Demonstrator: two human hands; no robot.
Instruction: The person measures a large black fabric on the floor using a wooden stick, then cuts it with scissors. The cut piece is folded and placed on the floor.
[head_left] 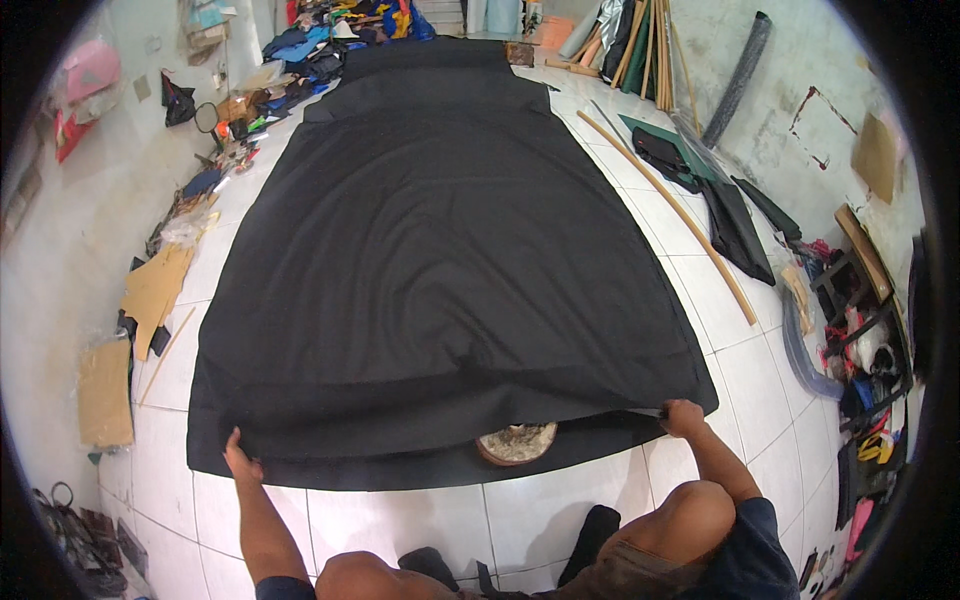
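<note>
A large sheet of black fabric (430,240) is spread lengthwise over the floor in front of me, with soft wrinkles through its middle. At its near end an upper layer is raised above a lower layer. My right hand (684,418) is closed around the right end of that upper edge and holds it up. My left hand (242,462) grips the same edge at the left, lower down, with one digit pointing up along the cloth. Between the layers, right of the middle, a round wooden block (518,444) with a worn pale top shows partly; the fabric covers its far side.
White floor tiles (400,510) surround the fabric. A long wooden stick (670,210) lies along its right side, near dark folded material (735,230). Cardboard pieces (155,295) and scraps line the left wall. Rolls and poles (640,50) lean at the back right.
</note>
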